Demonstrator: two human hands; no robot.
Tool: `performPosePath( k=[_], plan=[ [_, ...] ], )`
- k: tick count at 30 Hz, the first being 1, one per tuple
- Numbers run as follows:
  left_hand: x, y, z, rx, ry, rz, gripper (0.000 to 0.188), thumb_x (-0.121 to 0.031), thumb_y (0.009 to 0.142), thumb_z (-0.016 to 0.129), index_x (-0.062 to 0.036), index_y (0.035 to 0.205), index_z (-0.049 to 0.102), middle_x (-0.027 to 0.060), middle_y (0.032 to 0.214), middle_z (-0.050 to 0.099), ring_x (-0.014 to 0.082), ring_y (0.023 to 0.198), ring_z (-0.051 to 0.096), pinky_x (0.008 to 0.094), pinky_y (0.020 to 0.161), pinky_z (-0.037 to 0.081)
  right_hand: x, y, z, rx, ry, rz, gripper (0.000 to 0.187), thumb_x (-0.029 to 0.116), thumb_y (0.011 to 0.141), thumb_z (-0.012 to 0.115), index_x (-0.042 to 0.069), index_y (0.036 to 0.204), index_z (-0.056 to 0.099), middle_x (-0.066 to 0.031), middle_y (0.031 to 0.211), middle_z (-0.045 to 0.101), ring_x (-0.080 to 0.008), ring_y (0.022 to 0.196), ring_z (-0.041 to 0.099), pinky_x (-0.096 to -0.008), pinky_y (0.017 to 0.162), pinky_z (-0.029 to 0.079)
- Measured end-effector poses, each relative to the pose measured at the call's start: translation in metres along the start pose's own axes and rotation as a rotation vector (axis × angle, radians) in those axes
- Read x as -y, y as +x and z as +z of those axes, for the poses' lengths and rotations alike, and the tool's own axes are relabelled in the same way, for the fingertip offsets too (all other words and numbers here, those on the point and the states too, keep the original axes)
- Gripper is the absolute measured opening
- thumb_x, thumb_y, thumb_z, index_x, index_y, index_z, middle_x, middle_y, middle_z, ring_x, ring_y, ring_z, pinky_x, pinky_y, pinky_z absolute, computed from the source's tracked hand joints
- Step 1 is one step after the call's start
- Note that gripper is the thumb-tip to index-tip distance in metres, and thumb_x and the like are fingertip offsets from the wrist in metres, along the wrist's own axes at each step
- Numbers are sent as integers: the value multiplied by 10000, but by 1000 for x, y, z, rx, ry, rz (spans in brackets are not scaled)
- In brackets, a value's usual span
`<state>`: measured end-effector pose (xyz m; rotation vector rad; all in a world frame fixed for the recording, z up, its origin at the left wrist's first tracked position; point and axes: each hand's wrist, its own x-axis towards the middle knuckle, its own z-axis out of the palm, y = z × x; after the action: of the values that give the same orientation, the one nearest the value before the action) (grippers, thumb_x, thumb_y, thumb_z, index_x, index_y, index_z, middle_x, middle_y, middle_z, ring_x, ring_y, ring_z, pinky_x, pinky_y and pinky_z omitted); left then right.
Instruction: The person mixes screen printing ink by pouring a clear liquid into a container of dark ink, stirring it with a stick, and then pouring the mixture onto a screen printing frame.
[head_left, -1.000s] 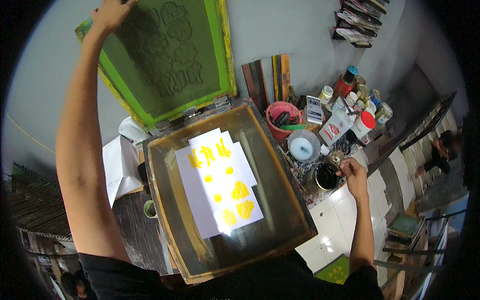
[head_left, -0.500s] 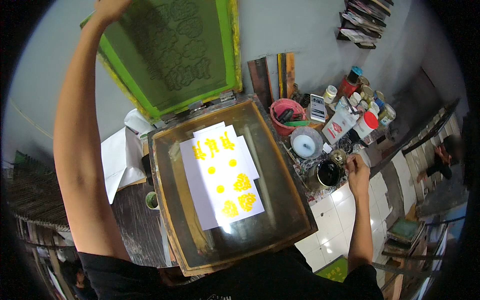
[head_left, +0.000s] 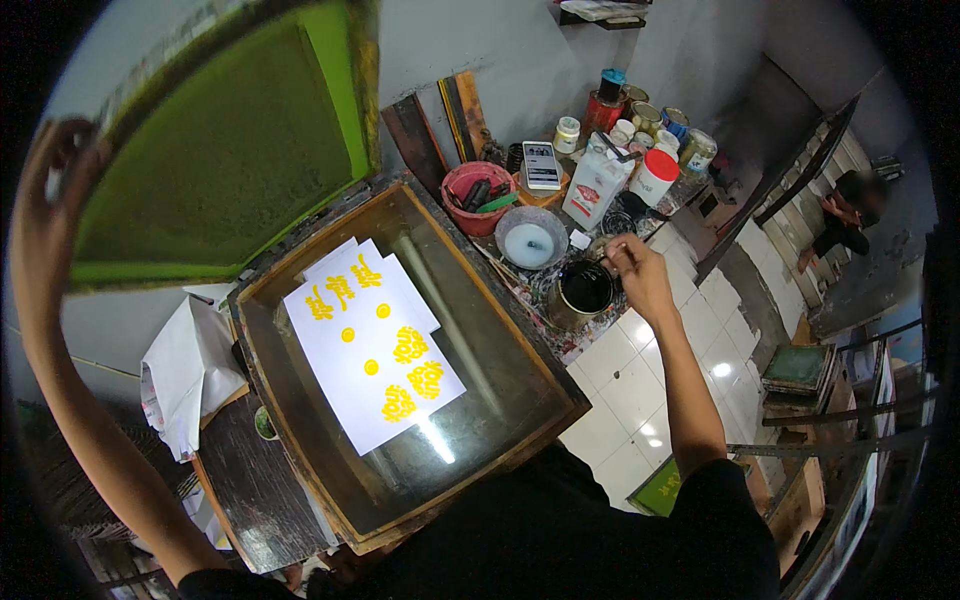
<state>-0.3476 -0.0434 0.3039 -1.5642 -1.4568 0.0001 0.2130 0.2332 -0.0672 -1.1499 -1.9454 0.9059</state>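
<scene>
My left hand [head_left: 62, 165] is raised at the far left, its fingers curled round the outer edge of a hinged printing screen [head_left: 210, 160] with green mesh, which stands tilted up. Below lies a glass-topped table [head_left: 480, 370] in a wooden frame. On its glass, overlapping white paper sheets [head_left: 330, 400] bear yellow printed designs. My right hand [head_left: 636, 275] is pinched closed beside the rim of a can [head_left: 580, 295] of black ink; what its fingers hold, if anything, I cannot make out.
Around the can stand a bowl of whitish liquid [head_left: 530, 243], a pink bucket [head_left: 465, 205] with tools, a phone [head_left: 541, 165], a white jug [head_left: 597, 185] and several jars. A white bag [head_left: 190, 370] sits left of the table. A person [head_left: 845, 215] sits at the far right.
My view has swung to the right, so the table and screen sit further left. My right hand has come closer to the ink can's rim. My left hand stays at the screen's edge.
</scene>
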Motion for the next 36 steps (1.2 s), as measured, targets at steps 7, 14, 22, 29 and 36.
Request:
performPosePath(
  k=[7, 14, 22, 29, 36],
  plan=[
    [-216, -75, -129, 314, -204, -126, 678, -307, 648, 840, -24, 1222, 617, 147, 1210, 608, 349, 1176, 553, 511, 1050, 376, -1, 4, 5, -29, 15, -18, 144, 113, 971, 538, 9, 995, 634, -127, 705, 682, -226, 721, 697, -360, 693, 522],
    [-346, -150, -96, 573, -652, -50, 782, -326, 610, 838, -42, 1290, 578, 148, 1244, 572, 352, 1296, 486, 591, 1117, 303, -2, 3, 6, -1, -38, -38, 147, 109, 978, 529, 7, 1001, 632, -151, 780, 687, -237, 712, 691, -366, 686, 517],
    [-408, -202, -56, 655, -761, -175, 838, -290, 603, 866, -87, 1352, 550, 121, 1312, 547, 315, 1368, 419, 587, 1130, 301, 5, 5, 9, 144, 13, 37, 136, 103, 972, 540, 6, 993, 632, -136, 782, 689, -229, 708, 693, -370, 701, 526],
    [-418, -216, -43, 635, -840, -252, 849, -279, 607, 873, -100, 1369, 544, 112, 1316, 545, 321, 1381, 405, 571, 1151, 288, 5, -2, -1, 88, -57, 75, 161, 151, 981, 590, 9, 1015, 659, -93, 734, 664, -155, 678, 660, -320, 642, 515],
    [-425, -225, -43, 597, -846, -333, 810, -250, 629, 855, -102, 1365, 549, 115, 1300, 545, 332, 1381, 396, 582, 1148, 269, 9, -5, 0, 26, -212, -34, 156, 140, 983, 560, 4, 1015, 632, -137, 772, 671, -205, 704, 695, -349, 664, 522]
  ],
)
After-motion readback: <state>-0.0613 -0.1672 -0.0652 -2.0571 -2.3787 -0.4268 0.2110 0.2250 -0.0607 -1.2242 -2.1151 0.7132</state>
